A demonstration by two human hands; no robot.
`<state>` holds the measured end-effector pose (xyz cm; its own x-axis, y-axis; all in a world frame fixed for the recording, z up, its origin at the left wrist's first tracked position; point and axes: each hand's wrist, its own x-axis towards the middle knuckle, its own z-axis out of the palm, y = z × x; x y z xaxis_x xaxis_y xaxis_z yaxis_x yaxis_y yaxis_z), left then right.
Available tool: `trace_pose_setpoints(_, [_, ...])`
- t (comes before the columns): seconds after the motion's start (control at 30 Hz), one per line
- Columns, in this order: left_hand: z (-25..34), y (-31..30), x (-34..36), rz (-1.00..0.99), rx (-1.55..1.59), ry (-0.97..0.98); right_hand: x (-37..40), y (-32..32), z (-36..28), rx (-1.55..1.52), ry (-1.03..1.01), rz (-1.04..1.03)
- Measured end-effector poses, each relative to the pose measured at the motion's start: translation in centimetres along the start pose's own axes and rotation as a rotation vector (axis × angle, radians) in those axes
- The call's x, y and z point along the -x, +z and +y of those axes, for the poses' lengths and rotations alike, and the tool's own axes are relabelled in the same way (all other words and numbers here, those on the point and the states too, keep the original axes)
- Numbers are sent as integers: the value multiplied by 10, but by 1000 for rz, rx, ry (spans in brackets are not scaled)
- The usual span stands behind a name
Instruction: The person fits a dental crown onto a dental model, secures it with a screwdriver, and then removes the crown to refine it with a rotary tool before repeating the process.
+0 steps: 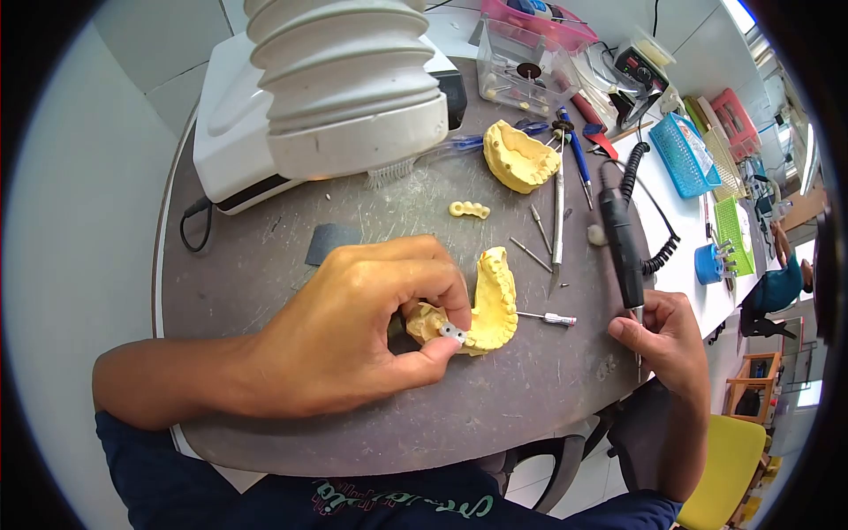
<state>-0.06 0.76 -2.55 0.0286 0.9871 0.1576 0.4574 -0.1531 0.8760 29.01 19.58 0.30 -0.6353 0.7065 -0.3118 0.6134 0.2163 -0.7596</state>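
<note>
My left hand (353, 327) pinches a small whitish-grey dental piece with dark holes (452, 333) between thumb and forefinger. That piece is against the front of a yellow dental cast (496, 300), whose left part is partly hidden by my fingers. My right hand (667, 340) grips a black dental handpiece (624, 243) near its lower end, with the thin bur pointing down over the table's right edge. A cream tooth bridge (469, 209) lies beyond the cast. Farther back sits a second yellow cast (519, 157).
A white suction hose (349, 97) hangs over the table's far side. Thin tools, a knife (557, 221) and a small screwdriver (556, 319) lie right of the cast. The handpiece's coiled cord (662, 256) runs behind it. A co-worker (782, 283) is at the far right.
</note>
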Motion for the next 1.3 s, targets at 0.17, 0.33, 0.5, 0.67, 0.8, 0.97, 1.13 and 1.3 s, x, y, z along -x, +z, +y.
trace_pose_setpoints(0.17, [1,-1,-1,-12,-2,-22,-1,-2,-2,81,69,58])
trace_pose_setpoints(0.33, [1,0,-1,-7,-9,-21,-4,1,1,116,13,85])
trace_pose_setpoints(0.5, [0,0,-1,0,-12,-7,-7,4,9,285,-76,137])
trace_pose_setpoints(0.67, [-2,-3,-2,45,1,111,-9,19,5,610,-219,406])
trace_pose_setpoints(0.8, [1,-10,-1,109,97,-72,-13,19,6,689,-287,469])
trace_pose_setpoints(0.97, [-4,-14,-4,181,68,-28,-10,21,-3,494,-450,634])
trace_pose_setpoints(1.13, [9,-8,0,47,87,479,1,36,-24,565,-656,536])
trace_pose_setpoints(1.3, [24,-2,9,-93,190,577,-10,39,-17,586,-795,394])
